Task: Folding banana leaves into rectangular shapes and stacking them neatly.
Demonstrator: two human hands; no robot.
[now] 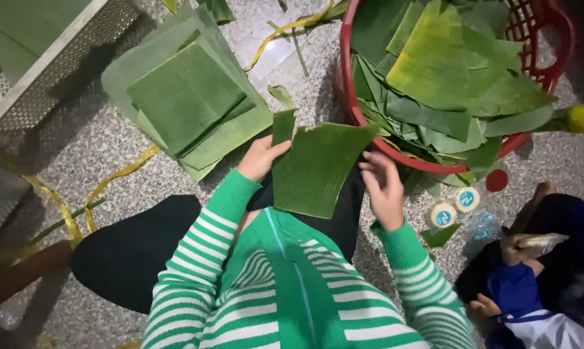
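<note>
The person sat on the floor and held a cut banana leaf piece over their lap. The left hand pinched the leaf's left edge with curled fingers. The right hand touched the right edge with its fingers half open. A neat stack of leaves lay far to the left. A red basket full of leaves stood far to the right. To do this well, it seemed best to hold both edges softly and keep the leaf flat, so it would not tear.
</note>
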